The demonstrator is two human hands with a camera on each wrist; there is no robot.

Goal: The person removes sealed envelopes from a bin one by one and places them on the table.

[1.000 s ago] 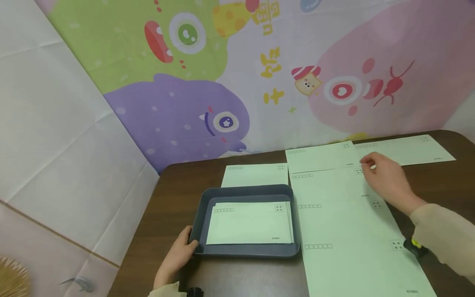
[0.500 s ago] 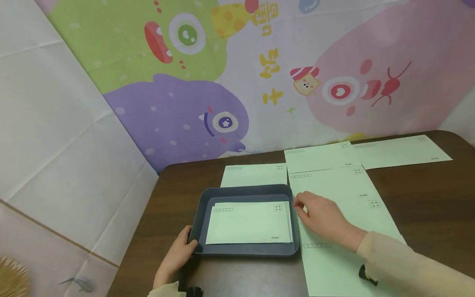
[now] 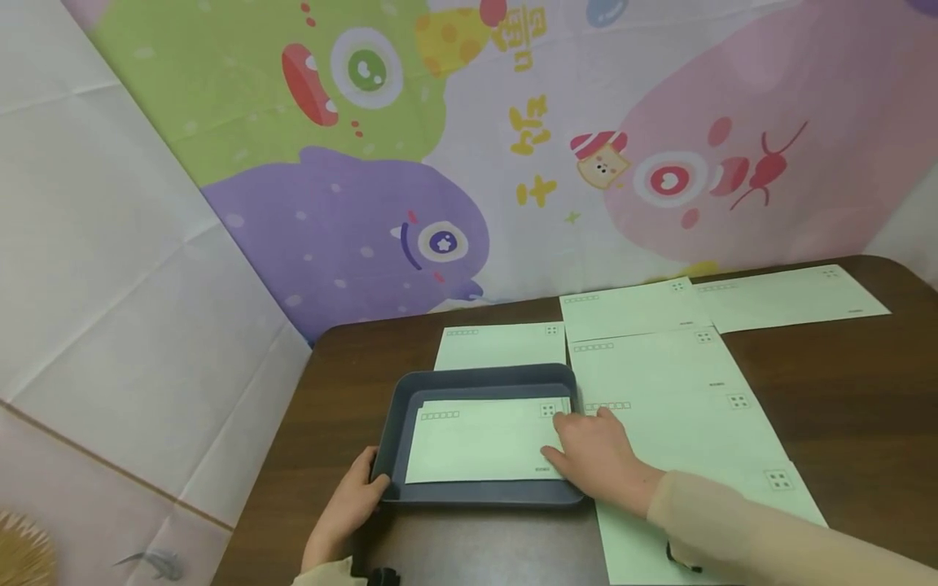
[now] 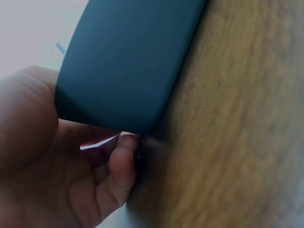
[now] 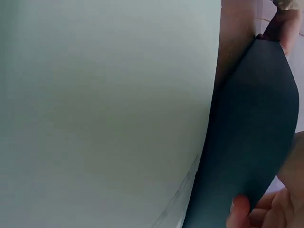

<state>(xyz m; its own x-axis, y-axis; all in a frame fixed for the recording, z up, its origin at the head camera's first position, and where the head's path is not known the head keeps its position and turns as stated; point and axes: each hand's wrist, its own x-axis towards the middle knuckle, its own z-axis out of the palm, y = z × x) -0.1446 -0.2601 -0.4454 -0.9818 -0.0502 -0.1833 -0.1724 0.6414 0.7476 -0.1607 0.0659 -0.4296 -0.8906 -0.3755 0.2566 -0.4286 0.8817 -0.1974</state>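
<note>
Pale green envelopes (image 3: 652, 370) lie on the dark wooden table (image 3: 315, 431), and a separate stack of envelopes (image 3: 476, 443) lies inside the grey-blue tray (image 3: 484, 491). Principal change: the right hand (image 3: 604, 456) is now across the tray's right rim, over the right end of the stack; in judgement, the work now centres on the top envelope there. Its thumb and forefinger stand apart near the printed stamp box (image 3: 548, 410); whether they have hold of any paper cannot be told. The left hand (image 3: 352, 500) grips the tray at its near left corner, thumb and fingers closed about the wall. Against the frame half a second earlier, the right hand has shifted from just outside the tray's right rim, above the table envelopes. Tray, stack, left hand and laid-out envelopes show no evident change of place.
</note>
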